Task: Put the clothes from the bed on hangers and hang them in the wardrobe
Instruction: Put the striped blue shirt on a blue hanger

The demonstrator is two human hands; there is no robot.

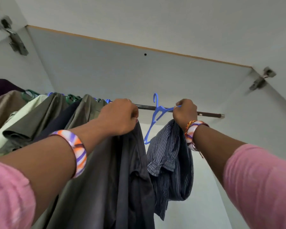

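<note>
While both hands grip — left hand (120, 117) dark shirt (122, 171), right hand (185, 112) blue hanger (155, 116) and striped shirt (170, 162) — wardrobe rail (208, 114) crowded leftward.

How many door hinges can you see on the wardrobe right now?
2. One hinge sits at the upper left on the wardrobe's left side; the other hinge sits at the right, above the rail's end. Lower ones may be out of view.
</note>
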